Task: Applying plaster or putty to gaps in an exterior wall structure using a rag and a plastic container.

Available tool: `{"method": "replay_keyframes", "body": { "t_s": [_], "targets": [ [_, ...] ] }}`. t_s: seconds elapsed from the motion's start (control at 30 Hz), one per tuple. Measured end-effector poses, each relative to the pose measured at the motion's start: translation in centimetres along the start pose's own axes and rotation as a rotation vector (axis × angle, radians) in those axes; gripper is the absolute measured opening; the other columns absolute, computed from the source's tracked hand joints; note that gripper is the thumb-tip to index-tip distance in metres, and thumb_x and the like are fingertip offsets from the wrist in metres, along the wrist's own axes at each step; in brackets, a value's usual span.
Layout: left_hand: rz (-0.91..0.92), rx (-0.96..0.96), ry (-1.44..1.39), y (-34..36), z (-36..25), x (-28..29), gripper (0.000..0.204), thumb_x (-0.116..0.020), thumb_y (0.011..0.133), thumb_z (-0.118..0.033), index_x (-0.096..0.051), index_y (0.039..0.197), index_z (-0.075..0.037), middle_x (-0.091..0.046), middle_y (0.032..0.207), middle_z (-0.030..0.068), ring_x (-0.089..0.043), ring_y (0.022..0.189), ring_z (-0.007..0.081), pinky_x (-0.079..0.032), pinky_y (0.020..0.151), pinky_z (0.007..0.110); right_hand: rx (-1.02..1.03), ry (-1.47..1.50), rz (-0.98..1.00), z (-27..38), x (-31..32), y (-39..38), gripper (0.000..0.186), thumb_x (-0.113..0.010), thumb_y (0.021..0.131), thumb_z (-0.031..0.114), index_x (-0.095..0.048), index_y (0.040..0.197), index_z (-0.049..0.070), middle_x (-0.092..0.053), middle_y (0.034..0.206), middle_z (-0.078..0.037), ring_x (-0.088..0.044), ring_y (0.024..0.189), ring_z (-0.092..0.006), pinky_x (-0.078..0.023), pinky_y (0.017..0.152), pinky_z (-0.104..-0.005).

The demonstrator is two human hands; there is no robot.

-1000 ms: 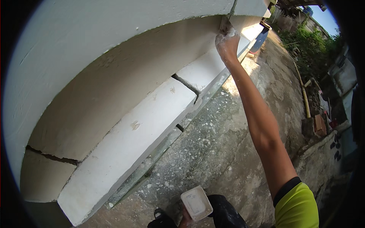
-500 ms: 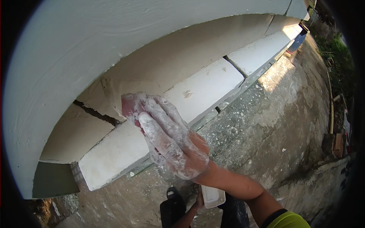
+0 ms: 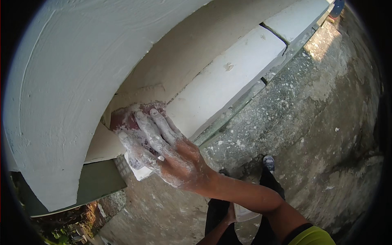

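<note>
My right hand (image 3: 163,151), coated in white powder or paste, presses a flat dull-red tool (image 3: 124,119) against the recessed cream surface (image 3: 192,49) beneath a curved grey-white overhang (image 3: 69,69). Its fingers lie over the tool, and a pale smear surrounds the tool's edge. The hand and tool hide part of the surface and the near end of the white ledge (image 3: 228,73). Lower down, between my legs, my left hand (image 3: 229,214) grips a pale rectangular container (image 3: 247,212), partly hidden behind my right forearm.
A narrow stained concrete floor (image 3: 318,122) runs along the ledge, whose blocks have dark gaps between them. At the lower left are a dark green panel (image 3: 102,177) and some rubble with plants (image 3: 69,226). A blue object (image 3: 336,9) stands at the far upper right.
My right hand came from the far upper end of the recess to the near left end, then shifted slightly further left with the red tool. The view has tilted down, showing more of my legs.
</note>
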State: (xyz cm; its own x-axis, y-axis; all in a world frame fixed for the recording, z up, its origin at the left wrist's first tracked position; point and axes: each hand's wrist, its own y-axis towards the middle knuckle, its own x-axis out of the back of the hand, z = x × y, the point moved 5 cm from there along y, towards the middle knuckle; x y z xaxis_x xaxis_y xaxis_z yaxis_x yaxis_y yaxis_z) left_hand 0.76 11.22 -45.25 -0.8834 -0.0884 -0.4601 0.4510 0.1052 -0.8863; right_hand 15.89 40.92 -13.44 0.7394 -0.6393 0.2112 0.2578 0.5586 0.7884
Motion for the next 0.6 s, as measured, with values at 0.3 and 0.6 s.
{"method": "replay_keyframes", "body": {
  "t_s": [0.3, 0.6],
  "targets": [
    [0.088, -0.059, 0.198, -0.7, 1.6, 2.9, 0.071, -0.026, 0.091, -0.065, -0.031, 0.142, -0.015, -0.040, 0.139, 0.0077, -0.044, 0.124, 0.0267, -0.036, 0.103, 0.044, -0.278, -0.118, -0.224, -4.3, 1.3, 0.3, 0.055, -0.058, 0.065, -0.008, -0.053, 0.119, -0.002, -0.059, 0.094, -0.019, -0.061, 0.080, -0.0343, -0.051, 0.063, -0.0424],
    [0.076, -0.084, 0.178, -5.1, -0.5, 2.2, 0.070, -0.029, 0.091, -0.063, -0.028, 0.143, -0.016, -0.041, 0.138, 0.0083, -0.044, 0.124, 0.0267, -0.038, 0.102, 0.045, -0.261, 0.211, -0.573, -3.6, 7.6, -0.1, 0.066, -0.047, 0.066, -0.016, -0.050, 0.129, 0.005, -0.053, 0.125, -0.020, -0.056, 0.113, -0.0337, -0.048, 0.093, -0.0382]
  ]
}}
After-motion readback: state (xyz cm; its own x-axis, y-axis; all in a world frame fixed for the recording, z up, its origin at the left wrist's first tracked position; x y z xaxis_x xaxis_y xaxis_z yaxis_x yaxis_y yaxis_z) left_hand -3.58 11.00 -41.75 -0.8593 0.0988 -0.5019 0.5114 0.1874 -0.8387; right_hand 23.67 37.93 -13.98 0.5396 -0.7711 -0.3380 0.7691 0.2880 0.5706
